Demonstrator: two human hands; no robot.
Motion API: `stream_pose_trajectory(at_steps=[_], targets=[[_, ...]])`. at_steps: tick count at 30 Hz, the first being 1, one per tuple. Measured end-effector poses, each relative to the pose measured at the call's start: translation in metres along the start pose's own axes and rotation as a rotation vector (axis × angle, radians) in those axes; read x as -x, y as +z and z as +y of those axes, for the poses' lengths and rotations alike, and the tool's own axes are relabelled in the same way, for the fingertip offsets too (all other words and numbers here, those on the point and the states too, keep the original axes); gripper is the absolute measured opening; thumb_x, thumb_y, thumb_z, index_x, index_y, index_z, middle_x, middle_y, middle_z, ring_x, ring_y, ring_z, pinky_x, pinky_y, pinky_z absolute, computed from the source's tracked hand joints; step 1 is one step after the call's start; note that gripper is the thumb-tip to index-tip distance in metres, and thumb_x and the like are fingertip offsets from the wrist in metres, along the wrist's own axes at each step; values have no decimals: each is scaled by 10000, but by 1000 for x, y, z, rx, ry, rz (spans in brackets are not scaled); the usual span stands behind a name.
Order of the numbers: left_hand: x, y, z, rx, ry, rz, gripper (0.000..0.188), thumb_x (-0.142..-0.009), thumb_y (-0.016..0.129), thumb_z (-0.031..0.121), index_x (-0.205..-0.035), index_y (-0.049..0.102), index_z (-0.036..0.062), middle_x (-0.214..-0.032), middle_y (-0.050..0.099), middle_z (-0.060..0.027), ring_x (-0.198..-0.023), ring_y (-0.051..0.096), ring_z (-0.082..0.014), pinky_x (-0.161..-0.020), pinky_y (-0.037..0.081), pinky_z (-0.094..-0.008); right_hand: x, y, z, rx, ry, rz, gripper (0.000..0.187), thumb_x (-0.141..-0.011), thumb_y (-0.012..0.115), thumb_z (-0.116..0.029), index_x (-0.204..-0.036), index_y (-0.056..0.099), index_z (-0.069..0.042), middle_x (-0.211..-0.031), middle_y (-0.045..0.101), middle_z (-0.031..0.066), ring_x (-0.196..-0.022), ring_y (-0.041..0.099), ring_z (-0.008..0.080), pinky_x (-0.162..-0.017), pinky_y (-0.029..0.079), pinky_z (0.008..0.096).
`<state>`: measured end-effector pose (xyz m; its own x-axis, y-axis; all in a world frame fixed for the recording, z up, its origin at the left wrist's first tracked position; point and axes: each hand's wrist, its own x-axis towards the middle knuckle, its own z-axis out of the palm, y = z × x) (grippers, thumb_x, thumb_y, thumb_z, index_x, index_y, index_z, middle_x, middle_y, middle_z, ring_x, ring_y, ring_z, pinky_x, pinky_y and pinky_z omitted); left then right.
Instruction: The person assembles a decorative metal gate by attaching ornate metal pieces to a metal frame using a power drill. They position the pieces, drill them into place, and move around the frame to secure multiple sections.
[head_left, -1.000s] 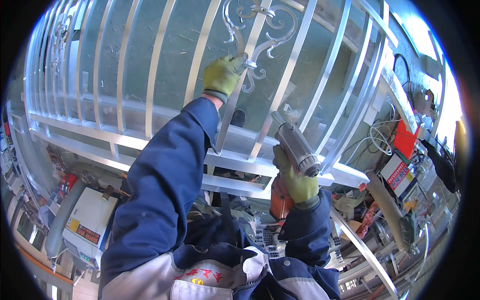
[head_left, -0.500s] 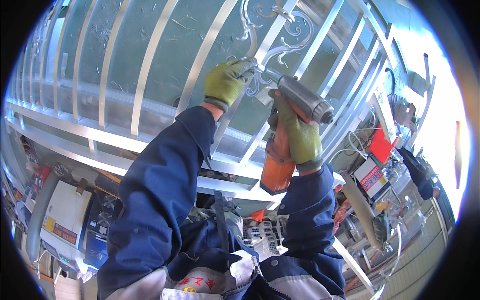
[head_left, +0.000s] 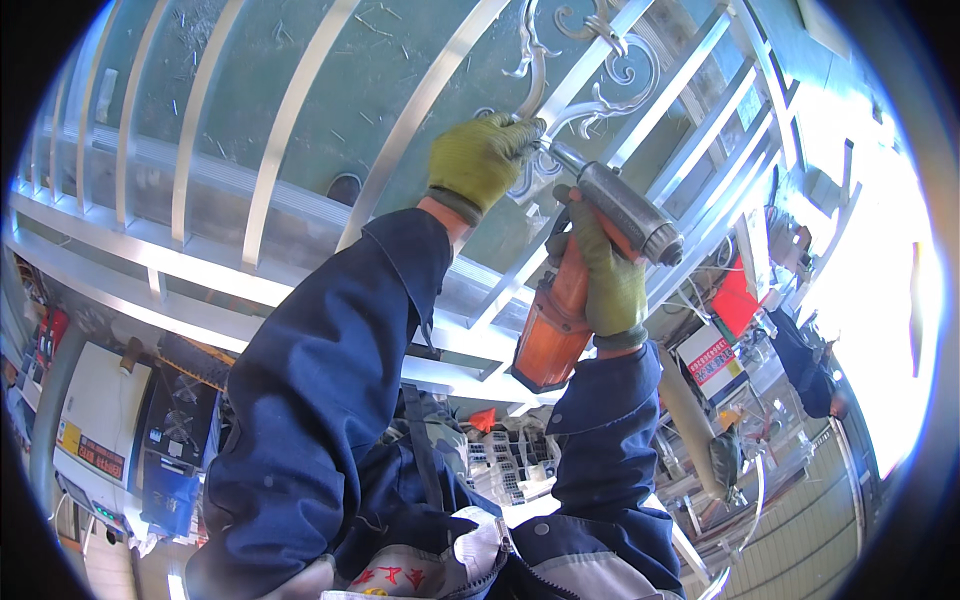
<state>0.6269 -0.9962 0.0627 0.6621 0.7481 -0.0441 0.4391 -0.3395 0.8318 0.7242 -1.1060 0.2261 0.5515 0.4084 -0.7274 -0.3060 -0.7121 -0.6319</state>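
My right hand [head_left: 612,290], in a yellow-green work glove, is closed around the handle of an orange and grey cordless rivet gun [head_left: 632,212]. Its thin nose points up and left, against the joint between a silver scroll ornament [head_left: 648,85] and a bar of the metal railing [head_left: 290,130]. Right beside that nose, my gloved left hand [head_left: 475,165] has its fingers closed on the ornament at the joint. The fingertips partly cover the contact spot, so whether a small part is also pinched there cannot be made out.
Pale railing bars stretch across the far side, above a green floor with scattered metal slivers. A shoe [head_left: 344,188] shows between bars. A white cabinet [head_left: 98,400] stands at lower left. To the right are a red object [head_left: 738,300], a thick tan tube [head_left: 690,415] and cables.
The view has shifted slightly, so the railing and ornament sit differently in the picture. Both hands and the rivet gun stay at the same joint.
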Motion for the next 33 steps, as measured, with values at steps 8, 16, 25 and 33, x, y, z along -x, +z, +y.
stream_pose_trajectory(at_steps=[8,16,25,33], targets=[[0,5,2,-80,31,25,259,-853,754,231,-1109,791,242,-1016,746,-15,-882,703,-277,-741,573,-405,-3,4,-2,49,-11,-4,382,-978,728,-436,-1033,692,-60,-726,639,11,-643,595,110,-567,459,289],[0,6,1,-58,36,30,278,-861,742,221,-1134,784,238,-1031,747,-23,-896,705,-282,-748,572,-407,-7,5,3,42,55,-12,455,-950,741,-423,-1182,719,-32,-850,663,38,-725,616,131,-638,493,307],[-1,-16,-12,317,-57,7,283,-936,739,191,-1209,759,119,-1135,760,-94,-984,728,-263,-865,578,-371,-17,16,-4,162,37,5,416,-973,719,-403,-1152,716,-28,-806,640,31,-675,611,129,-603,488,302],[0,-56,-15,874,-603,67,252,-989,720,166,-1220,759,71,-971,752,-5,-774,626,-77,-693,526,-247,-21,16,-3,215,77,22,368,-992,710,-357,-1148,727,-24,-780,628,14,-646,601,111,-591,482,285]])
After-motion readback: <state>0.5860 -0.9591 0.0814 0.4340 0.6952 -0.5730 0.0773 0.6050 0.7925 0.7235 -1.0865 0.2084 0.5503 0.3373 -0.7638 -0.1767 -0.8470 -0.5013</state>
